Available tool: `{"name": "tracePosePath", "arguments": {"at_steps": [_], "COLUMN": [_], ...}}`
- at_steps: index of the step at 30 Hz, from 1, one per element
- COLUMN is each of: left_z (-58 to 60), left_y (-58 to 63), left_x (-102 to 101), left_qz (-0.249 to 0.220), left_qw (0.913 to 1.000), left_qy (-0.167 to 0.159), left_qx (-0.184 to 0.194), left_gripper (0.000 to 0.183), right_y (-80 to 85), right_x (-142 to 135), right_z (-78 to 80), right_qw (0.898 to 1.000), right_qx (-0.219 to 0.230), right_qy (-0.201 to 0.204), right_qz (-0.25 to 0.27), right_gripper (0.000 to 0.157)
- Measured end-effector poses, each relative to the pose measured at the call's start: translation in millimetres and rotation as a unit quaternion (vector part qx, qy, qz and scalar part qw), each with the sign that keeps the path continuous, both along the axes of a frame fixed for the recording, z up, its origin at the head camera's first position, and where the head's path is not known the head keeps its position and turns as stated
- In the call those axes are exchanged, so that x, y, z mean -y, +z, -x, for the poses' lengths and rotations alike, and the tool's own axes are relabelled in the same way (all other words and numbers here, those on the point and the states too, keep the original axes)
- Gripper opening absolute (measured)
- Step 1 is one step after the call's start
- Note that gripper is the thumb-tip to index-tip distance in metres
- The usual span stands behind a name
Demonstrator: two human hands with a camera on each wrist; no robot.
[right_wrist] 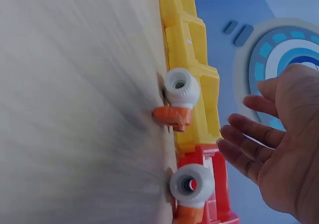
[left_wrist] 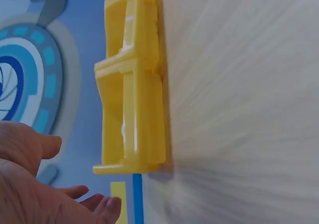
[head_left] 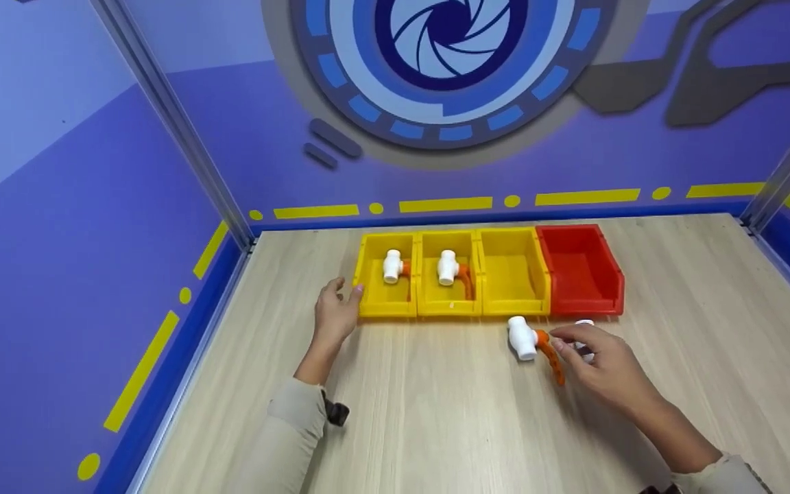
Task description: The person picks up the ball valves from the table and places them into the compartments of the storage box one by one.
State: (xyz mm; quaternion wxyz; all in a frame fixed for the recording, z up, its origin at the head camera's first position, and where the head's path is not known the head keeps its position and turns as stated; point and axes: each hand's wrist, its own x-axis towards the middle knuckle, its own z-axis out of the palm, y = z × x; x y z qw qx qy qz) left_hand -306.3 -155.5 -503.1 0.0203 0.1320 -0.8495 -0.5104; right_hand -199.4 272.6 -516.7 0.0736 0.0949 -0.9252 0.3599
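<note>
My left hand (head_left: 337,312) is beside the left wall of the leftmost yellow bin (head_left: 387,309), thumb near its front corner; the left wrist view shows nothing in its fingers. My right hand (head_left: 607,363) hovers over the table, fingers spread and holding nothing in the right wrist view. Below it, a white ball valve with an orange handle (head_left: 522,338) lies before the third yellow bin (head_left: 513,307). A second white ball valve (right_wrist: 193,184), with an orange part, lies before the red bin (head_left: 583,305), mostly hidden behind my right hand in the head view.
The three yellow bins and the red one stand in a row near the back wall. One white valve (head_left: 392,267) lies in the leftmost bin, another valve (head_left: 447,267) in the second yellow bin (head_left: 450,308). Blue printed panels (head_left: 436,185) enclose the wooden table (head_left: 436,412).
</note>
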Motion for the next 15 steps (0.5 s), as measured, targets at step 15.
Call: {"name": "tracePosePath", "arguments": {"at_steps": [15], "left_z": [47.7], "left_y": [-16.9], "left_x": [9], "left_qz": [-0.086], "left_qw": [0.9930], "left_qy": [-0.009], "left_qx": [0.081], "left_gripper": [0.046], "right_y": [-8.2], "right_x": [14], "right_z": [3.9], "right_qw": [0.999], "right_qx": [-0.019], "right_qy": [-0.003], "right_qz": [-0.035], "right_gripper": [0.026]}}
